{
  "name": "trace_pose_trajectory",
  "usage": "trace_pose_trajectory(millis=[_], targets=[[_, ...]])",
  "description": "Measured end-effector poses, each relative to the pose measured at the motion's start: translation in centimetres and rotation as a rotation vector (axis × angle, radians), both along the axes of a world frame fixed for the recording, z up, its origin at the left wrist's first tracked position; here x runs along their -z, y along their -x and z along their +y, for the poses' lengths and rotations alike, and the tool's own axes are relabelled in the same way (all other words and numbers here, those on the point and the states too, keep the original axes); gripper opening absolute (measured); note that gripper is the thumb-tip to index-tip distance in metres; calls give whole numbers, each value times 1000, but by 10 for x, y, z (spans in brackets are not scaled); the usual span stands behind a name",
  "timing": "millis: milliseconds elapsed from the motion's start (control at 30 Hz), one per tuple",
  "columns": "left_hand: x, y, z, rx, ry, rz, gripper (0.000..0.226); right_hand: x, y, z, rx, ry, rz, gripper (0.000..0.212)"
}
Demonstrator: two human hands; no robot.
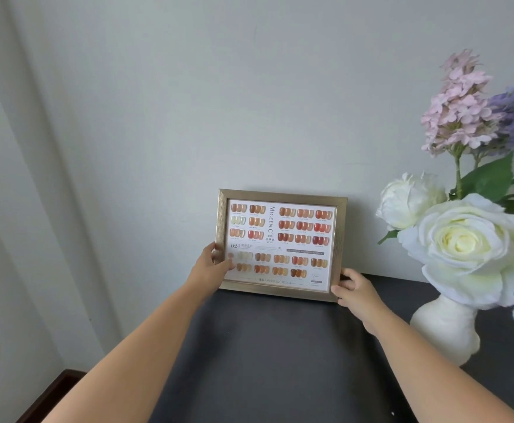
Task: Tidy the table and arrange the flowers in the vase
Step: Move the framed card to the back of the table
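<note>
**A:** Item one, the biggest: the wall (249, 87), pale grey, running across the back. What is sitting below it?

**B:** Item two: the table (280, 361), dark top, reaching back to the wall. Item three: the flowers (469, 239), white roses low and lilac and purple sprays rising above, standing at the right.

**A:** And they are standing in what?

**B:** Item four: the vase (444, 331), white, narrow-necked, resting on the table's right side, near the wall. The flowers are already sitting in it.

**A:** Next down?

**B:** Item five: the picture frame (280, 244), gold-toned, showing a chart of nail colours. It is standing upright at the back of the table, close against the wall, left of the vase and apart from it.

**A:** Who is holding it?

**B:** Item six: the left hand (214, 265), curling around the frame's left edge, thumb lying on the front. Item seven: the right hand (356, 290), closing on the lower right corner, fingers wrapping the edge. Both are gripping the frame.
</note>
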State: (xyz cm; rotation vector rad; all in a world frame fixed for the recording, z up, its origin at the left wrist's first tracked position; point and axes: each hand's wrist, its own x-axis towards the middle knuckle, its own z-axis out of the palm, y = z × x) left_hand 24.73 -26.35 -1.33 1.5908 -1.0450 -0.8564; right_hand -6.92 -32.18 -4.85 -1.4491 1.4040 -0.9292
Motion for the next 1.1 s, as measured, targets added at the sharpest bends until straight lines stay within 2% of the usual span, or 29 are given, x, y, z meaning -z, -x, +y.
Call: trace_pose_trajectory(millis=[167, 300, 433, 533, 667, 733, 900, 1100], targets=[[7, 6, 9, -18, -55, -42, 50, 7, 1, 10, -21, 6, 51, 51], [16, 14, 20, -63, -106, -83, 73, 9, 2, 19, -49, -6, 47, 64], [27, 31, 37, -163, -151, -153, 78, 9, 6, 29, -63, -13, 28, 75], [37, 50, 57, -210, -135, -238, 81, 9, 8, 42, -60, -5, 51, 76], [44, 76, 85, -231, -6, -196, 67, 9, 12, 65, -63, 40, 104, 72], [46, 89, 101, -198, 21, -154, 56, 10, 14, 78, -97, 84, 191, 64], [45, 122, 143, -74, 31, -189, 35, 9, 29, 113, -214, 144, 359, 42], [43, 150, 191, 170, 8, -266, 24, -3, 62, 158, -380, 184, 644, 33]])
